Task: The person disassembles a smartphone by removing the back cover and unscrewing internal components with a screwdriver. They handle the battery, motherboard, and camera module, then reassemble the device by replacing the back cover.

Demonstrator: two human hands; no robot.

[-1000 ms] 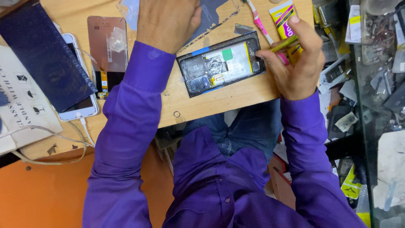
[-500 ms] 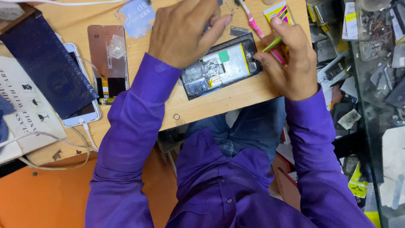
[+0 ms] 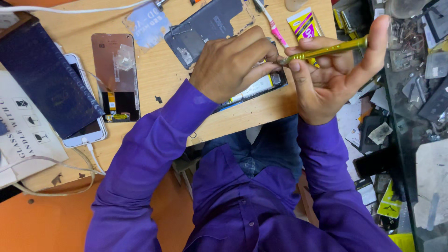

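My left hand [image 3: 231, 60] lies over an opened phone [image 3: 261, 86] on the wooden bench [image 3: 158, 79], fingers curled and pinching at the tip of a yellow-green screwdriver [image 3: 326, 49]. My right hand [image 3: 333, 74] holds that screwdriver level above the phone's right end, thumb and index finger stretched along it. Most of the phone is hidden under my left hand. Both my sleeves are purple.
A dark phone back cover [image 3: 207, 25] lies beyond my left hand. A loose phone screen [image 3: 115, 74], a white phone [image 3: 86, 126] on a cable and a dark blue case [image 3: 44, 79] lie left. A pink tool [image 3: 270, 23] and yellow tube [image 3: 305, 23] sit near the far edge. Parts clutter the right side [image 3: 420, 70].
My right hand lifted the screwdriver off the phone and turned it level. My left hand slid right across the phone, and its fingers now meet the screwdriver's tip.
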